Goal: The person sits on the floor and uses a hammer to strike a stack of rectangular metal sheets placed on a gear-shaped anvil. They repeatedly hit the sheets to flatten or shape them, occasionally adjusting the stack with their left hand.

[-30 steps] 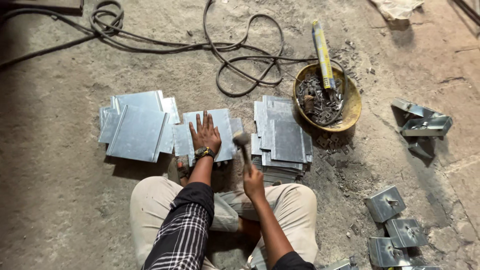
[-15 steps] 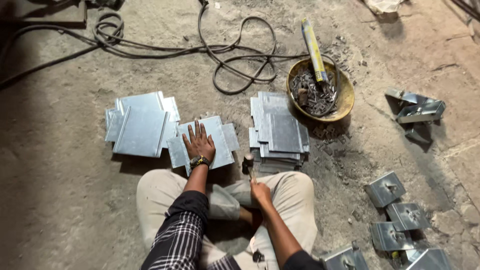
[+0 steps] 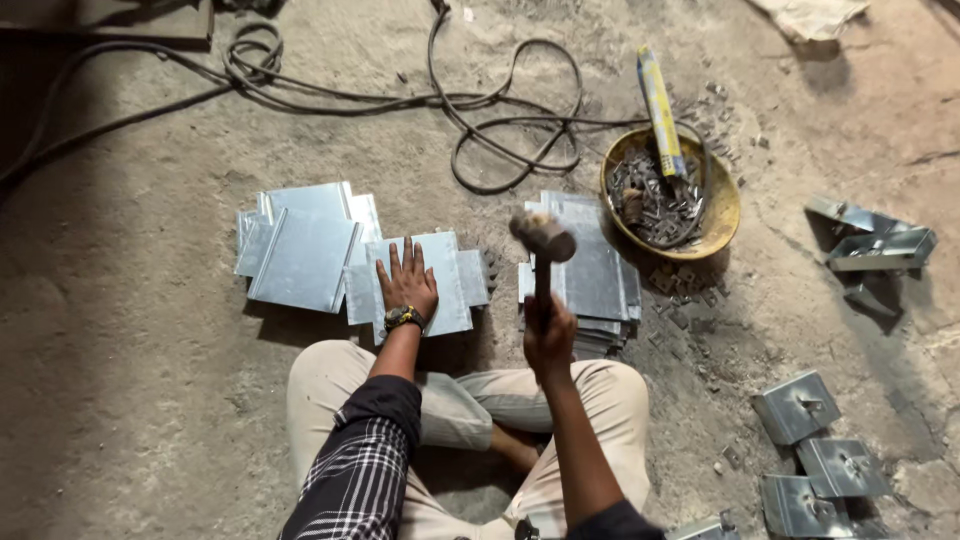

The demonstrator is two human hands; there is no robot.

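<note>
I sit cross-legged on the concrete floor (image 3: 150, 420) and my left hand (image 3: 407, 285) lies flat, fingers spread and pressing down, on a notched metal sheet (image 3: 440, 275) that rests on the floor just ahead of my knees. My right hand (image 3: 549, 340) is wrapped shut around the handle of a hammer (image 3: 542, 240), which stands nearly upright with its head raised at twelve o'clock from my fist, above the floor and clear of the sheet. At nine o'clock from my left hand, touching the sheet under my palm, lies a loose pile of flat sheets (image 3: 300, 245) overlapping one another. At three o'clock from that hand, behind the hammer, is a neater stack of sheets (image 3: 595, 275). At about one o'clock from the stack sits a round yellow bowl (image 3: 722, 205) full of small dark metal bits, with a yellow and blue tool (image 3: 660, 110) leaning in it and sticking out over the rim toward twelve. Black cables (image 3: 500, 130) loop across the floor at twelve o'clock from my hands. Well apart at three o'clock lie folded metal brackets (image 3: 880, 248), and near my right knee, at about four o'clock, several box-shaped metal pieces (image 3: 797, 405) sit close together.
</note>
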